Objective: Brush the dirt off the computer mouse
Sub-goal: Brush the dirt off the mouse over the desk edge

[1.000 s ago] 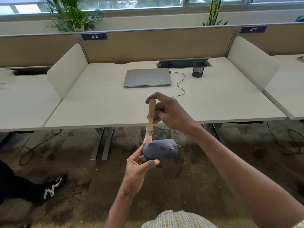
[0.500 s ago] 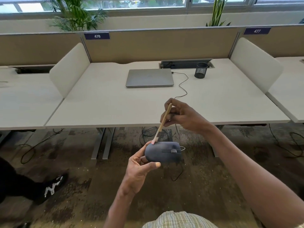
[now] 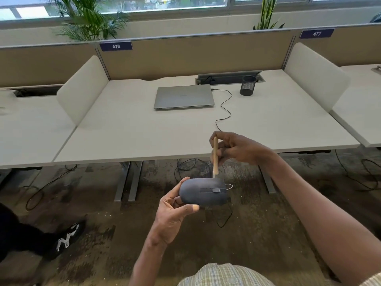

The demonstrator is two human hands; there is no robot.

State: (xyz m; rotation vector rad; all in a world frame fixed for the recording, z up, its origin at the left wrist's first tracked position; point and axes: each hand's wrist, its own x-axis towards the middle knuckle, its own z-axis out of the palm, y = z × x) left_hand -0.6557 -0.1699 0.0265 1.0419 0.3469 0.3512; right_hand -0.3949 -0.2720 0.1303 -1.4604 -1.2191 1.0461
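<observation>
A dark grey computer mouse [image 3: 203, 191] is held in the air in front of the desk, its scroll wheel facing me. My left hand [image 3: 173, 211] grips its left end from below, thumb along the near side. My right hand [image 3: 237, 149] holds a small wooden-handled brush [image 3: 215, 155] almost upright above the mouse. The brush's pale bristles touch the mouse's top edge near its right end. A thin white cord loops out from the mouse's right end.
A white desk [image 3: 123, 137] stands ahead with a closed silver laptop [image 3: 183, 97], its black cable, and a black mesh pen cup [image 3: 248, 85]. White side dividers flank it. Cables lie on the dark floor. Another person's leg and black shoe [image 3: 66, 238] are at the lower left.
The brush has travelled from the mouse's left end to its right end along the top edge, and now stands more upright. My left hand still holds the mouse in the same place.
</observation>
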